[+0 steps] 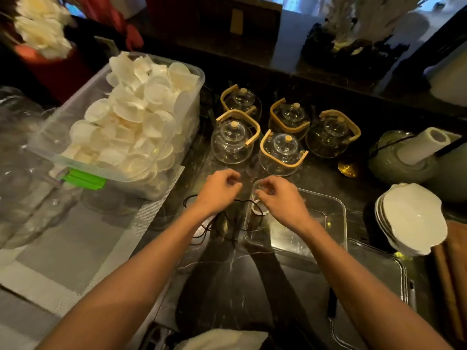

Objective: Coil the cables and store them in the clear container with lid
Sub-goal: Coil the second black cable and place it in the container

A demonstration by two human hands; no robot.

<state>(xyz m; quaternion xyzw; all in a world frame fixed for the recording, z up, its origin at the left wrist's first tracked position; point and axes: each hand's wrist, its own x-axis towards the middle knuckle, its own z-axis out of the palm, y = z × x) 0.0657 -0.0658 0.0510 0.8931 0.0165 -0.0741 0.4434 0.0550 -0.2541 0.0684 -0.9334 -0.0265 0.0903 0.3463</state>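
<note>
Both hands (249,195) seemingly pinch dark cables (222,223) beside the clear container (328,213).

The setting looks like the service counter of a tea house or restaurant, or a well-stocked home pantry; which of these cannot be told. The counter (227,286) is dark veined marble. Just beyond the left hand (218,190) and right hand (276,198) stand five matching glass teapots (231,142) with bamboo handles, a number that suggests serving guests. Further to the left, a large clear tub (121,122) is heaped with white shell-like discs. Well to the right sit stacked white bowls (414,218), and beyond them a paper towel roll (422,145). A woven mat (83,238) lies left of the left forearm.
</note>
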